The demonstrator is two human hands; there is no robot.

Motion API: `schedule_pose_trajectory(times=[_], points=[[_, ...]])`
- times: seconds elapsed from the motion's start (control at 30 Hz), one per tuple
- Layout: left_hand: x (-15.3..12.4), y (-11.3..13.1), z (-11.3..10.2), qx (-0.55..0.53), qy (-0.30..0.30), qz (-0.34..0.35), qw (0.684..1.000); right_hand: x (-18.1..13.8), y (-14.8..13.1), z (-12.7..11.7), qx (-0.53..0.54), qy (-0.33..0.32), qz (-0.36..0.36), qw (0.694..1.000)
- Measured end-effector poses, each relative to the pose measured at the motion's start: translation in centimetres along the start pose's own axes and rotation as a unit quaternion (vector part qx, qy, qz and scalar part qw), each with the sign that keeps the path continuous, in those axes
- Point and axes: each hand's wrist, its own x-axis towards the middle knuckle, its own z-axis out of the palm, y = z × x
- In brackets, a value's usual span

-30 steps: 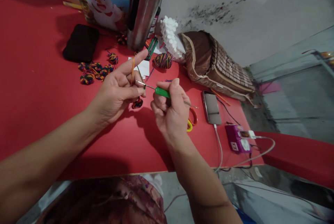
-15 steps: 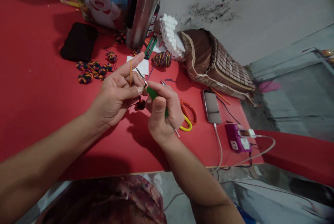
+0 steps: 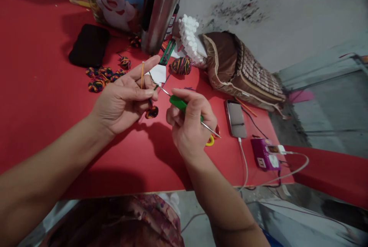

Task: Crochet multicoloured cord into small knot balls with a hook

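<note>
My left hand (image 3: 123, 97) pinches a small piece of crochet work (image 3: 151, 112) in dark multicoloured yarn, which dangles below the fingertips. An orange stretch of yarn (image 3: 142, 75) runs round its raised index finger. In my right hand (image 3: 191, 120) is a crochet hook (image 3: 178, 102) with a green handle, gripped between thumb and fingers. The hook's metal shaft points left to the stitch at my left fingertips; its thin back end sticks out toward the lower right. Scissors (image 3: 210, 140) with red and yellow handles lie partly hidden behind my right hand.
On the red table (image 3: 37, 97) are crocheted pieces (image 3: 99, 80), a ball of yarn (image 3: 181, 65), a black pouch-like item (image 3: 89, 45), a green cutter (image 3: 167, 52) and a steel flask (image 3: 163, 13). To the right are a phone (image 3: 235, 118), a purple box (image 3: 265, 154) with cables and a brown bag (image 3: 244, 66).
My right hand with the hook has moved right and slightly down, away from my left fingertips. More of the hook's shaft shows, and the scissors are more covered. The view has shifted slightly.
</note>
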Motion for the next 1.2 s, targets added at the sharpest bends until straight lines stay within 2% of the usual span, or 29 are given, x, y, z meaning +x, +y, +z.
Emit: schedule_pose_trajectory(times=[0.37, 0.63, 0.8, 1.2], points=[[0.2, 0.6, -0.2, -0.017, 0.005, -0.017, 1.0, 0.3, 0.0, -0.2, 0.035, 0.003, -0.015, 0.999], [0.3, 1.6, -0.2, -0.062, 0.019, -0.09, 0.994, 0.4, 0.1, -0.4, -0.006, 0.007, -0.039, 0.999], [0.0, 2.2, 0.3, -0.093, 0.037, -0.107, 0.989, 0.6, 0.6, -0.6, 0.024, -0.015, -0.066, 0.997], [0.2, 2.8, 0.1, -0.082, 0.024, -0.126, 0.988, 0.8, 0.3, -0.6, 0.029, -0.046, -0.076, 0.996]])
